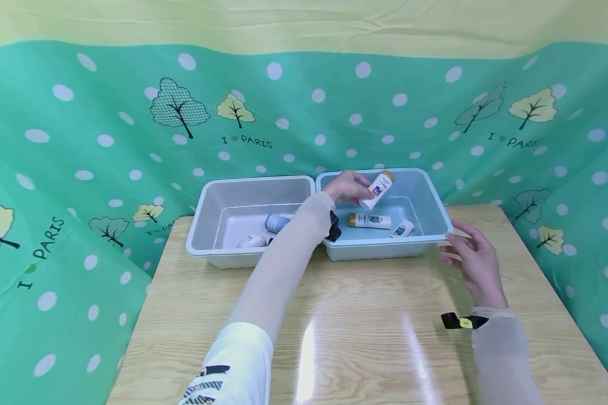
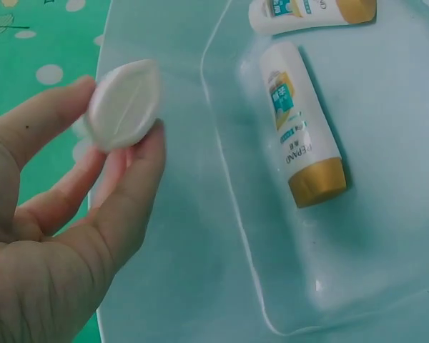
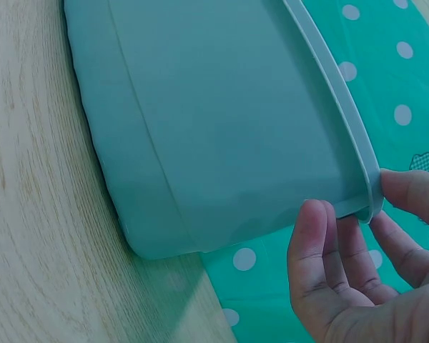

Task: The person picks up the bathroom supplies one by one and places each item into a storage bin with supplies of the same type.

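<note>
My left hand pinches a white squeeze tube with a gold cap, holding it tilted over the light blue bin. In the left wrist view, the held tube's flat white end faces the camera between thumb and fingers. Below it in the bin lies a second white tube with a gold cap, and beside that a third tube. At the bin's front right corner, my right hand grips the rim, thumb on top and fingers underneath.
A grey bin stands directly left of the blue one, with a blue container and a whitish item inside, partly behind my left arm. Both bins sit on a wooden table. A green dotted curtain hangs behind.
</note>
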`<state>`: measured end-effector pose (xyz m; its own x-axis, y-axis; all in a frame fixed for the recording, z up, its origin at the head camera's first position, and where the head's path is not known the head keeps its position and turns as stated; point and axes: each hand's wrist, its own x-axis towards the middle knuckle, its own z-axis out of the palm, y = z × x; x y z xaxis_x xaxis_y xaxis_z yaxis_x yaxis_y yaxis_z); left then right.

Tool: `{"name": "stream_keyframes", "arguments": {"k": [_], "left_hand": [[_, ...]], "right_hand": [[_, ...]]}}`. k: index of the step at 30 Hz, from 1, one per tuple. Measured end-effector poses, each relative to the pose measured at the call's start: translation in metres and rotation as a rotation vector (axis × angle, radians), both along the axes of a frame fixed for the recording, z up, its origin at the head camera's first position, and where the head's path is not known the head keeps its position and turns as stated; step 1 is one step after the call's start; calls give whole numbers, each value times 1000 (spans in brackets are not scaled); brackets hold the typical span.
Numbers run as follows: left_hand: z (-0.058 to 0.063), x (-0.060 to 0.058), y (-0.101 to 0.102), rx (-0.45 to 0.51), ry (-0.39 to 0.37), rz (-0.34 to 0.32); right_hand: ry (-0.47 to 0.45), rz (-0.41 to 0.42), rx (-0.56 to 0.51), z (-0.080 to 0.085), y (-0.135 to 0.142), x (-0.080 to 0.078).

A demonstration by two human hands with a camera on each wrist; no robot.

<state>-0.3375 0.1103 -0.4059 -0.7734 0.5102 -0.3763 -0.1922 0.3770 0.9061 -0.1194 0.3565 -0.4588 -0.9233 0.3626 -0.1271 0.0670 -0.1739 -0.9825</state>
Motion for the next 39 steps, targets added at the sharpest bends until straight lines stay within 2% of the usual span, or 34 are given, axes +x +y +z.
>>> {"name": "stream_keyframes", "arguments": {"k": [4,8,14,18,23,31,35,39], "left_hand": [[1,-1,-4,97,-77,29],[3,-2,-8,122,-99,53],[8,1,-13,132,-87,77],[13,7,-16,163,-77,92],[14,14,-23,218,-69,124],[21,38,-44,318,-29,103],[28,55,-55,361,-7,84],[31,75,-72,412,25,60]], "right_hand": [[-4,10,14,0,-1,-4],[-3,15,3,-1,-2,-7],[-4,24,-2,-3,0,-13],[1,26,-17,-4,3,-15],[-14,20,7,-3,3,-16],[-79,-48,199,5,6,-13],[-98,-101,269,7,8,-8],[-104,-108,376,11,3,-2]]}}
